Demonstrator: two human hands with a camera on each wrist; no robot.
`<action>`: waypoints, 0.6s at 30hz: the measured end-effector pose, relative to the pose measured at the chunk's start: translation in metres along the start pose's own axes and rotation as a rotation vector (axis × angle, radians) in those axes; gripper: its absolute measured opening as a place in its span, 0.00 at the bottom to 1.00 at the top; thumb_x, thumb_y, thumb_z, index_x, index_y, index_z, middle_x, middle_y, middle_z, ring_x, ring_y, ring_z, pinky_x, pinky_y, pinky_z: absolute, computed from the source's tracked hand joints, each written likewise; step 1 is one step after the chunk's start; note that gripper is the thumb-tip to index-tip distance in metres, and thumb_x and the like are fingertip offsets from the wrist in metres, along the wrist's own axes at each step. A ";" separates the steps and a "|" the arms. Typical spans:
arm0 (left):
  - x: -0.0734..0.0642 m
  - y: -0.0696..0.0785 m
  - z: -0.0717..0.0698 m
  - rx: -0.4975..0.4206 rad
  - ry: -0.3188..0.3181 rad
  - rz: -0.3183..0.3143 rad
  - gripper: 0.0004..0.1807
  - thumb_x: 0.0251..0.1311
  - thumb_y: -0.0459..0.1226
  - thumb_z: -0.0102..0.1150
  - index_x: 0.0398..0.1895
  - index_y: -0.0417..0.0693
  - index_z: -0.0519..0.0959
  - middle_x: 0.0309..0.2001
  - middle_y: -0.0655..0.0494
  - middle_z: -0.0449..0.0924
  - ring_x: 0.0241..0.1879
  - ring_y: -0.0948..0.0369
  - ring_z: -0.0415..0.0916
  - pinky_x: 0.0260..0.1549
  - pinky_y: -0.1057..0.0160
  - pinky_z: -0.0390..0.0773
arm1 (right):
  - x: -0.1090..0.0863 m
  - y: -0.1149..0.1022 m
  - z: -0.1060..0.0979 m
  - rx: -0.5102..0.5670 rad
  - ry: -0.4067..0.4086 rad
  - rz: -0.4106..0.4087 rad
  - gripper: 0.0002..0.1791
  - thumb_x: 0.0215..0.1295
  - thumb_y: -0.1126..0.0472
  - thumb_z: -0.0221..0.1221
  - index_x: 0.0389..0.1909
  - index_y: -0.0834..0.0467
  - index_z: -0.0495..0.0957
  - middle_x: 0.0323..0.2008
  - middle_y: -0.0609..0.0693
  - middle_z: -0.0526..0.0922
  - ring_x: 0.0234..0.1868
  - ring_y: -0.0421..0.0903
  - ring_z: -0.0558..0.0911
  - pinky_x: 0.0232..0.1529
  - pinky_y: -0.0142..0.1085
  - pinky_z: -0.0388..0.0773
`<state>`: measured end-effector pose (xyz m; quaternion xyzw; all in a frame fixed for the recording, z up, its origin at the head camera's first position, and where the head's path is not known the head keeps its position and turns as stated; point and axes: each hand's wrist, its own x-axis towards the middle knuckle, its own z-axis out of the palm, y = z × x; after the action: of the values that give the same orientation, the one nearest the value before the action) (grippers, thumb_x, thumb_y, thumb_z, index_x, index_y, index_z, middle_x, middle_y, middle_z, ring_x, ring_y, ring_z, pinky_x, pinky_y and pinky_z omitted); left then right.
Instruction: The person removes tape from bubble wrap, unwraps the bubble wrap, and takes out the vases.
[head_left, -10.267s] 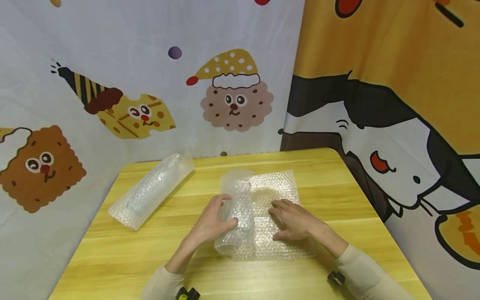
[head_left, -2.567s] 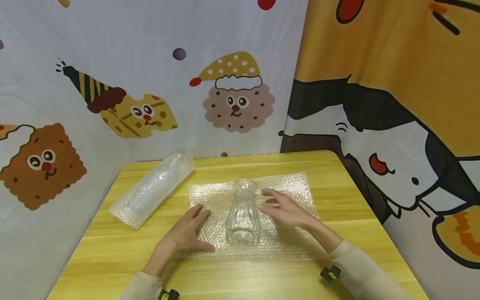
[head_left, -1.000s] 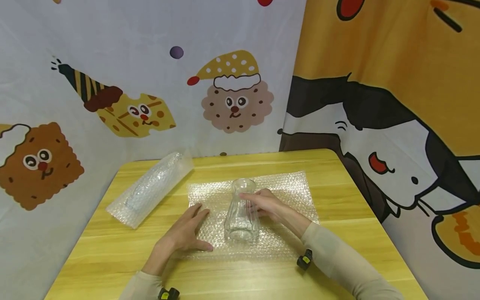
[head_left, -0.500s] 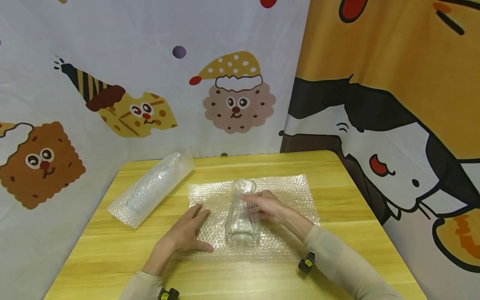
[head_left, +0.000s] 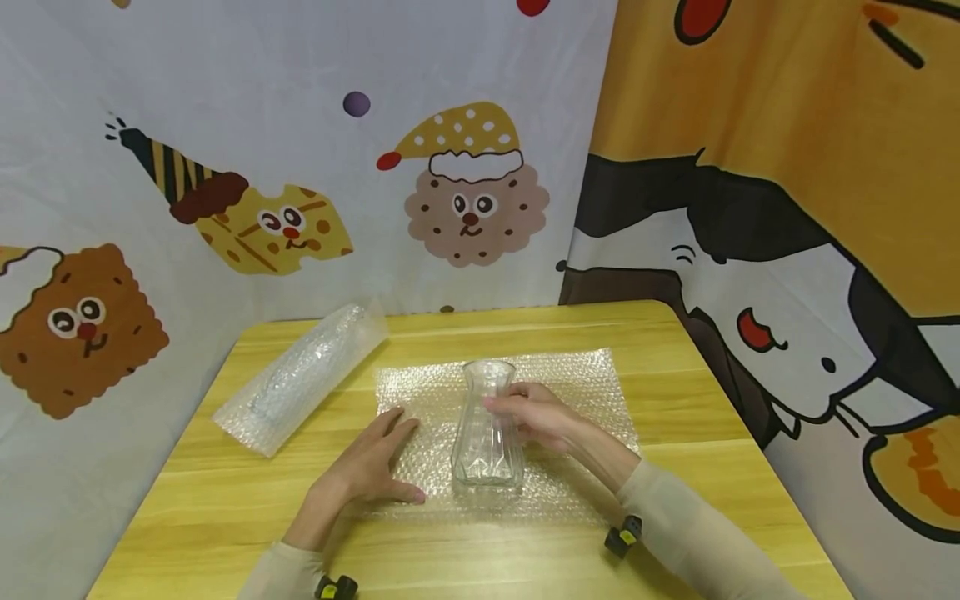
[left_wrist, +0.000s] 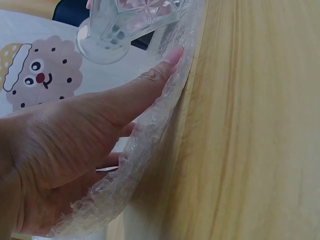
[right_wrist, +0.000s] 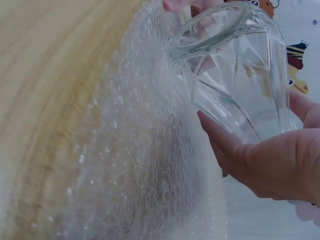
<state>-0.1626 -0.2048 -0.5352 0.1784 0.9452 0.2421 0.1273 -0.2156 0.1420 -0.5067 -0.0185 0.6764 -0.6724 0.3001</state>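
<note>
Glass vase: centre of the head view (head_left: 487, 457), over the bubble wrap sheet (head_left: 588, 387), mouth toward the top of the frame. Base contact with the sheet: cannot tell.
Right hand: right of centre (head_left: 543, 418), thumb and fingers clamped round the vase's narrow upper part.
Vase risk: smooth glass could slide through the grip, probably base first, since the wide end hangs below the hold; a light pinch would be the likely cause.
Bubble wrap sheet: spread across the middle of the frame; its slack edge could ruck or catch under the base if dragged sideways.
Left hand: left of centre (head_left: 367, 462), fingers apart, resting on the sheet's left side. Lifting early could let that side shift.
Bubble-wrapped bundle: upper left of the table (head_left: 303, 379), well apart from the vase; contents cannot be told.
Change, 10.3 s ago: sheet then folded over the glass, now laid out flat.
Change, 2.6 s ago: right hand then beside the vase, now gripping it; left hand and bundle essentially unmoved.
</note>
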 end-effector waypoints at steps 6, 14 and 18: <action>0.000 0.000 0.000 0.006 0.001 0.006 0.74 0.39 0.65 0.90 0.90 0.49 0.64 0.92 0.35 0.50 0.88 0.30 0.55 0.84 0.25 0.64 | -0.005 0.003 -0.001 -0.013 0.007 -0.022 0.47 0.75 0.46 0.73 0.80 0.70 0.64 0.74 0.67 0.77 0.72 0.61 0.82 0.79 0.63 0.80; -0.001 0.001 0.000 -0.003 0.001 0.008 0.73 0.39 0.65 0.91 0.89 0.49 0.65 0.92 0.35 0.50 0.88 0.29 0.54 0.84 0.24 0.64 | -0.010 0.001 0.003 0.032 0.005 -0.032 0.37 0.76 0.52 0.72 0.74 0.70 0.71 0.64 0.60 0.83 0.59 0.52 0.87 0.64 0.50 0.92; -0.001 0.002 0.000 -0.005 0.003 0.010 0.73 0.39 0.64 0.91 0.89 0.49 0.65 0.92 0.35 0.50 0.88 0.29 0.54 0.84 0.24 0.63 | -0.012 0.001 0.003 0.028 0.010 -0.044 0.40 0.77 0.52 0.71 0.76 0.71 0.67 0.67 0.63 0.82 0.60 0.53 0.87 0.64 0.51 0.93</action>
<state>-0.1612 -0.2035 -0.5344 0.1825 0.9438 0.2456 0.1252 -0.2038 0.1450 -0.5030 -0.0257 0.6678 -0.6882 0.2823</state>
